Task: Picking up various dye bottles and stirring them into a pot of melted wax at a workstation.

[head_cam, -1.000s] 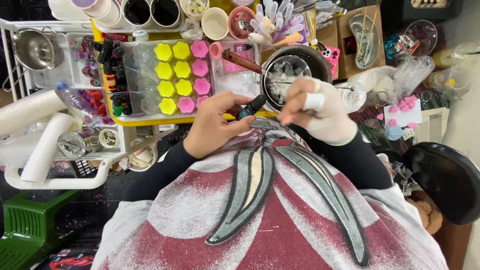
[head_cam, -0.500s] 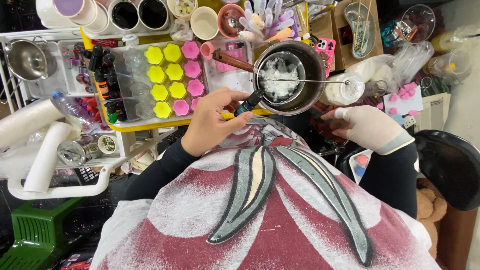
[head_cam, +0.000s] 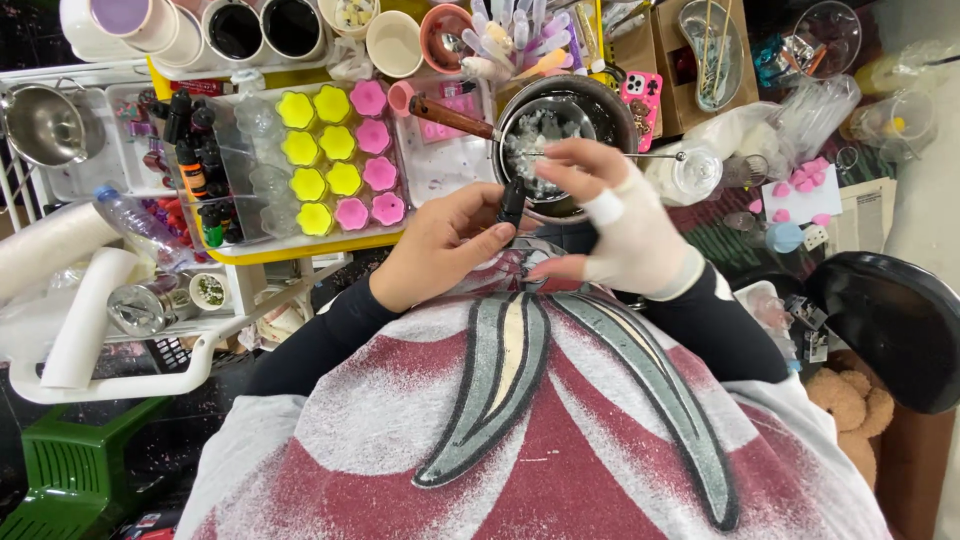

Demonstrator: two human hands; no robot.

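Observation:
My left hand [head_cam: 440, 250] is shut on a small dark bottle [head_cam: 513, 200] and holds it upright at the near rim of a metal pot [head_cam: 590, 95]. The pot holds white waxy chunks and has a wooden handle [head_cam: 450, 117] pointing left. My right hand [head_cam: 620, 225], wrapped in white with bare fingertips, hovers just right of the bottle. Its fingers are spread and curled over the pot, the index fingertip close to the bottle's top. I cannot tell whether it touches. Both black sleeves rest against my red and white shirt.
A mould tray [head_cam: 340, 160] of yellow and pink flower shapes lies left of the pot, beside several small dropper bottles [head_cam: 195, 160]. Cups and bowls [head_cam: 290, 25] line the far edge. A black chair [head_cam: 890, 320] is right, paper rolls [head_cam: 80, 310] and a green crate [head_cam: 70, 480] left.
My right hand, off to the right half a second ago, has come back to the bottle over the pot. My left hand has kept hold of the bottle.

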